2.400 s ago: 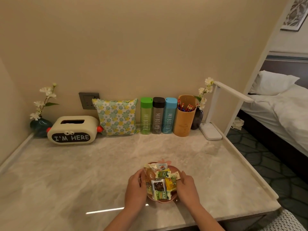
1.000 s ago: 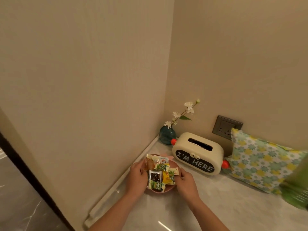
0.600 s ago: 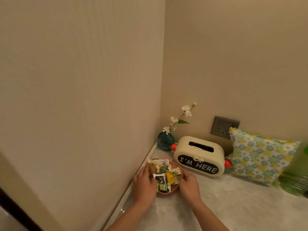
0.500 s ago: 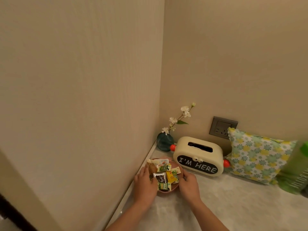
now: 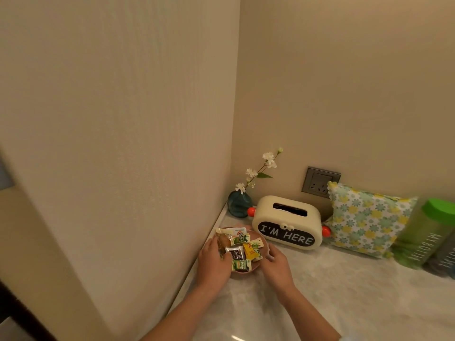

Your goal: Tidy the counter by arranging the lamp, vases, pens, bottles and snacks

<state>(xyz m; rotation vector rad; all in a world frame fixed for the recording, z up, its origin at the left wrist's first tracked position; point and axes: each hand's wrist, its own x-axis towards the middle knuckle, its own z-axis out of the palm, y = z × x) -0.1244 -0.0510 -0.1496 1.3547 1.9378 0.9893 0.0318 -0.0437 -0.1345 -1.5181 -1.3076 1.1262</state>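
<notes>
Left hand [image 5: 213, 261] and right hand [image 5: 277, 264] grip the snack bowl [image 5: 246, 272] between them.

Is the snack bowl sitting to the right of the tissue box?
No, the snack bowl sits to the left of the tissue box.

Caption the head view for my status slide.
The left hand and right hand hold the snack bowl at the counter corner, beside the tissue box and vase.
</notes>
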